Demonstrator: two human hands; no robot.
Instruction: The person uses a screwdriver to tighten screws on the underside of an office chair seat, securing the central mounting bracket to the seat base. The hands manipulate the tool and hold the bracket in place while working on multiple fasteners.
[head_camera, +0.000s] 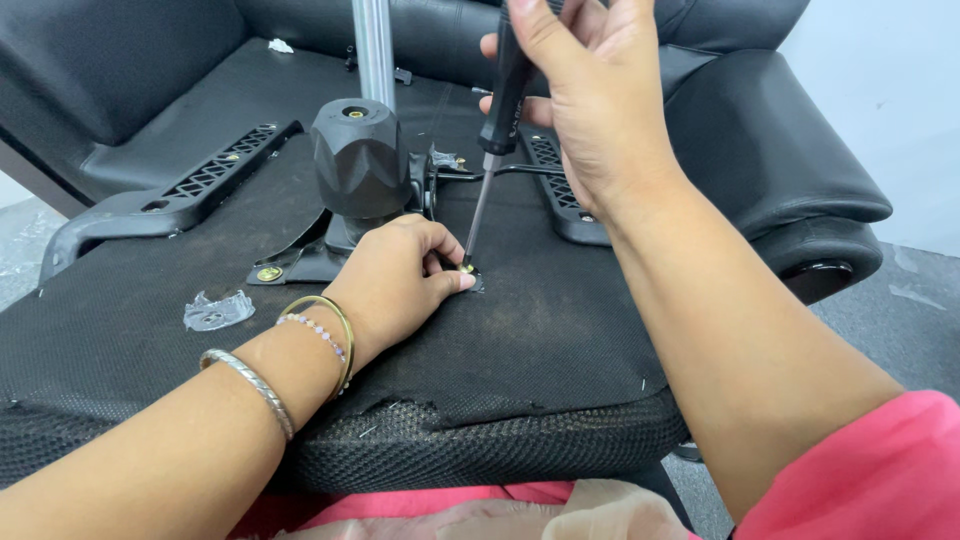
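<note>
Upturned chair seat (560, 340), black mesh underside. Right hand (590, 95) at 12 o'clock clenches screwdriver (492, 150); long axis near-vertical, tip pointing 6–7 o'clock onto brass screw (467, 268). Left hand (400, 285) pinches around that screw, fingertips touching.

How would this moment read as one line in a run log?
right hand: grips screwdriver, tip on brass screw | left hand: fingers steady screw | surface: upturned chair seat

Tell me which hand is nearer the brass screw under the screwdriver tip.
Left. The left hand pinches right at the screw; the right hand is higher up, gripping the screwdriver handle.
</note>
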